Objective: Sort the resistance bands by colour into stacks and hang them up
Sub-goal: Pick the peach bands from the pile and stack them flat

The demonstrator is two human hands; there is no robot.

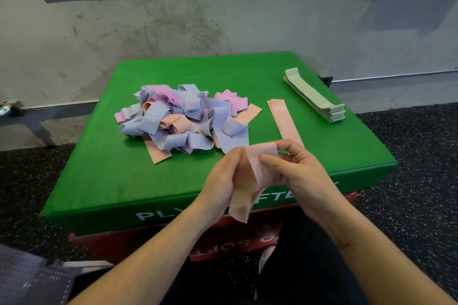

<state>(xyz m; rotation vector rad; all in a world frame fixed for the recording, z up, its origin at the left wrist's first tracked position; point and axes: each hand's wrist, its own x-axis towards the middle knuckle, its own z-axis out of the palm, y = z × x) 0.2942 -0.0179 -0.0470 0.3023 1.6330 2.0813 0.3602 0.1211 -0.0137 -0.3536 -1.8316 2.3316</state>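
Green vinyl covers the big padded box (104,181) that serves as the work surface, and the sorting is well begun on it. The tangled pile (183,119) of lilac, pink and peach bands sits left of centre; a neat green stack (314,95) lies at the far right edge, with a flat peach stack (285,119) just started between them. Over the near edge, the left hand (220,181) and right hand (300,173) both pinch one peach band (257,171), fingers curled around it, its tail hanging down. To do this well, I judge it should be pulled flat, untwisted, then laid squarely on the peach stack, edges aligned.
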